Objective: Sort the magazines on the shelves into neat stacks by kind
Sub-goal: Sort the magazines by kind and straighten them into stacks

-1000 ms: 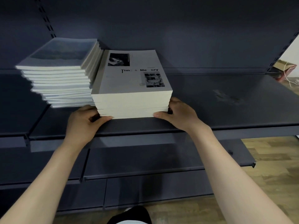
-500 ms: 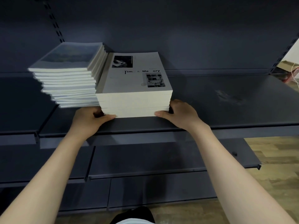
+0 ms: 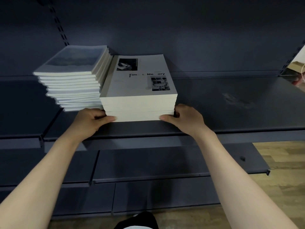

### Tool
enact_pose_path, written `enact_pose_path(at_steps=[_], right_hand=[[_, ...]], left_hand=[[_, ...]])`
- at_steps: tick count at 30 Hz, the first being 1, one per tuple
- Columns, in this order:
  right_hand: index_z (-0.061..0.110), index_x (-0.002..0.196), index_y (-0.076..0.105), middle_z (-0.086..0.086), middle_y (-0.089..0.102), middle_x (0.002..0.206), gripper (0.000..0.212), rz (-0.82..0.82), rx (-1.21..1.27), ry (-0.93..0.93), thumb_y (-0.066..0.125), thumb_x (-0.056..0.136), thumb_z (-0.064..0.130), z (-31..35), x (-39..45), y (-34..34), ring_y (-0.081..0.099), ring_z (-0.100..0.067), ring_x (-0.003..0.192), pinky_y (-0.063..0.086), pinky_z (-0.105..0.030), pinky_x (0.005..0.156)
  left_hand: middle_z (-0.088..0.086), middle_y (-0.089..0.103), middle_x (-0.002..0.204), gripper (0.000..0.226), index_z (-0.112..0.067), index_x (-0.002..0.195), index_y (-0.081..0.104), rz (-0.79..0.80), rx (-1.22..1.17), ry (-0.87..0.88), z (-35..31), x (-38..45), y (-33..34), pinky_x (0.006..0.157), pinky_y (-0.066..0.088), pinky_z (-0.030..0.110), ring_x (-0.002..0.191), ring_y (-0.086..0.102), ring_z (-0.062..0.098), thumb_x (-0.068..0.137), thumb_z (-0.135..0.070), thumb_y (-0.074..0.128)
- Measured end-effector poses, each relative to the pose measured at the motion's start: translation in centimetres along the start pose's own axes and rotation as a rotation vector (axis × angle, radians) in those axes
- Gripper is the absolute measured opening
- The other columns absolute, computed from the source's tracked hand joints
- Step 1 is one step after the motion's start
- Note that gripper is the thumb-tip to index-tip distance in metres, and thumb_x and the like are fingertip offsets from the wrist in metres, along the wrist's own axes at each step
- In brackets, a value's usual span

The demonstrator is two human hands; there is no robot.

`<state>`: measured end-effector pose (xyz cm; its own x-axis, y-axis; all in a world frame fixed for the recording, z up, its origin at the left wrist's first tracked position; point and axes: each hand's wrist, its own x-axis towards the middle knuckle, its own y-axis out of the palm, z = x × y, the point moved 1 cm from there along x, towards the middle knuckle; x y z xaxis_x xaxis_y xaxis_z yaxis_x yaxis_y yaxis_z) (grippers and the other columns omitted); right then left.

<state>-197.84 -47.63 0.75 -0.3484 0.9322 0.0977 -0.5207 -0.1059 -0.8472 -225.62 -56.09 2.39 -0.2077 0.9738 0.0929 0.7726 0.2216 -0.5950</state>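
On the shelf (image 3: 231,103), hands (image 3: 89,120) grip stack (image 3: 138,104) ("Time & Memory").

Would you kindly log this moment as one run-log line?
left hand grips white stack | right hand grips it | stack on shelf

Both hands' fingers (image 3: 100,116) curled, gripping.

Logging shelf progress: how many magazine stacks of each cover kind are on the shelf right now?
Blue-photo cover stack: 1
Grey "Time & Memory" cover stack: 1, gripped by the left hand and the right hand
Total: 2 stacks
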Motion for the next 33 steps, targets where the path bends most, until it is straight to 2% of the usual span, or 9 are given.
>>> enact_pose_path(at_steps=[6, 11, 15, 18, 22, 26, 29, 31, 33], right_hand=[[0.034, 0.121, 0.058, 0.011, 0.059, 0.11, 0.048, 0.017, -0.045, -0.024, 0.045, 0.085, 0.064, 0.0, 0.1, 0.2, 0.054, -0.01, 0.098, 0.042, -0.028, 0.073], [0.032, 0.119, 0.061, 0.008, 0.061, 0.104, 0.049, 0.025, -0.052, -0.022, 0.044, 0.086, 0.064, 0.0, 0.0, 0.2, 0.056, -0.012, 0.094, 0.045, -0.029, 0.071], [0.011, 0.095, 0.066, -0.01, 0.064, 0.086, 0.067, 0.06, 0.017, 0.013, 0.042, 0.08, 0.072, 0.2, -0.1, -0.3, 0.06, -0.022, 0.078, 0.042, -0.03, 0.062], [0.014, 0.085, 0.065, -0.008, 0.065, 0.081, 0.061, 0.034, 0.005, 0.025, 0.041, 0.083, 0.07, 0.3, -0.2, -0.2, 0.06, -0.019, 0.075, 0.045, -0.032, 0.063], [0.014, 0.09, 0.067, -0.002, 0.066, 0.081, 0.068, 0.024, -0.022, 0.035, 0.037, 0.08, 0.074, 0.2, -0.1, -0.1, 0.06, -0.016, 0.077, 0.048, -0.033, 0.067], [0.01, 0.085, 0.063, -0.003, 0.063, 0.076, 0.069, 0.041, -0.025, 0.029, 0.037, 0.08, 0.074, 0.3, -0.1, -0.2, 0.059, -0.018, 0.073, 0.046, -0.033, 0.063], [0.022, 0.071, 0.051, 0.006, 0.05, 0.068, 0.047, 0.053, 0.0, 0.008, 0.044, 0.085, 0.066, 0.7, -0.2, -0.4, 0.053, -0.015, 0.068, 0.038, -0.029, 0.055], [0.023, 0.081, 0.051, 0.008, 0.048, 0.074, 0.038, 0.046, 0.023, -0.018, 0.049, 0.086, 0.061, 1.0, -0.1, -0.7, 0.052, -0.015, 0.074, 0.038, -0.028, 0.059], [0.02, 0.104, 0.056, 0.004, 0.054, 0.09, 0.045, 0.026, 0.025, -0.039, 0.052, 0.085, 0.06, 1.2, 0.1, -0.9, 0.055, -0.016, 0.085, 0.045, -0.031, 0.069]], left_hand=[[-0.037, 0.062, 0.063, 0.013, -0.034, 0.083, 0.068, -0.052, 0.002, 0.03, 0.6, 0.0, 0.2, 0.058, 0.037, -0.002, 0.055, 0.052, -0.018, 0.08, -0.021, 0.07], [-0.033, 0.059, 0.086, 0.018, -0.023, 0.101, 0.071, -0.033, 0.066, 0.062, 0.8, -0.3, 0.4, 0.071, 0.033, -0.01, 0.08, 0.054, -0.022, 0.084, -0.023, 0.067], [-0.032, 0.063, 0.062, 0.01, -0.029, 0.09, 0.07, 0.0, 0.061, 0.001, 0.4, -0.2, 0.1, 0.055, 0.038, -0.003, 0.057, 0.055, -0.017, 0.08, -0.028, 0.071], [-0.023, 0.056, 0.042, 0.006, -0.023, 0.089, 0.07, -0.037, 0.11, -0.012, 0.3, 0.0, 0.1, 0.044, 0.035, 0.003, 0.039, 0.048, -0.001, 0.084, -0.026, 0.067], [-0.018, 0.055, 0.04, 0.005, -0.023, 0.088, 0.07, -0.057, 0.119, -0.003, 0.3, -0.1, 0.1, 0.045, 0.036, 0.003, 0.04, 0.048, -0.002, 0.086, -0.024, 0.065], [0.002, 0.067, 0.068, 0.017, -0.01, 0.085, 0.073, -0.08, 0.182, 0.021, 0.2, -0.3, 0.4, 0.049, 0.038, 0.004, 0.047, 0.051, 0.004, 0.088, -0.023, 0.063], [0.002, 0.066, 0.076, 0.025, -0.007, 0.084, 0.071, -0.073, 0.235, 0.029, -0.4, -0.6, 0.5, 0.057, 0.041, 0.011, 0.058, 0.055, 0.002, 0.085, -0.031, 0.065], [0.001, 0.063, 0.08, 0.025, -0.014, 0.077, 0.068, -0.095, 0.256, 0.041, -0.9, -0.7, 0.4, 0.061, 0.042, 0.021, 0.068, 0.057, 0.013, 0.081, -0.039, 0.068], [0.003, 0.063, 0.091, 0.026, -0.014, 0.092, 0.07, -0.138, 0.287, 0.074, -1.4, -0.6, 0.4, 0.068, 0.043, 0.026, 0.075, 0.058, 0.019, 0.081, -0.038, 0.067]])
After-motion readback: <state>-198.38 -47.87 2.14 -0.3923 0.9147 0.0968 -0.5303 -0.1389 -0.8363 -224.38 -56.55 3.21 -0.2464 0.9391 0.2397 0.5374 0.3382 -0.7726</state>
